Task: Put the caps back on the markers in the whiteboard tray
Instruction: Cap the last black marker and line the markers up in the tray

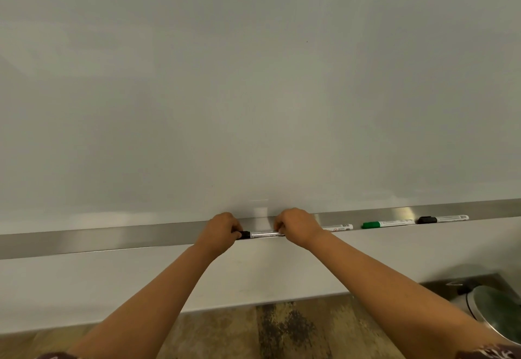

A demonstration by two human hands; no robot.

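Markers in the whiteboard tray (112, 238): four counted.
Your left hand (222, 230) pinches the black cap (244, 235), your right hand (296, 227) pinches that marker (266, 234); three more lie toward 3 o'clock, bare tray toward 9 o'clock.

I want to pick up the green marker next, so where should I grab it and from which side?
Grip the green marker on its white barrel, about midway, pinching from above and in front. It lies flat along the tray with the whiteboard close behind it, so the front is the open side. The green cap end points left.
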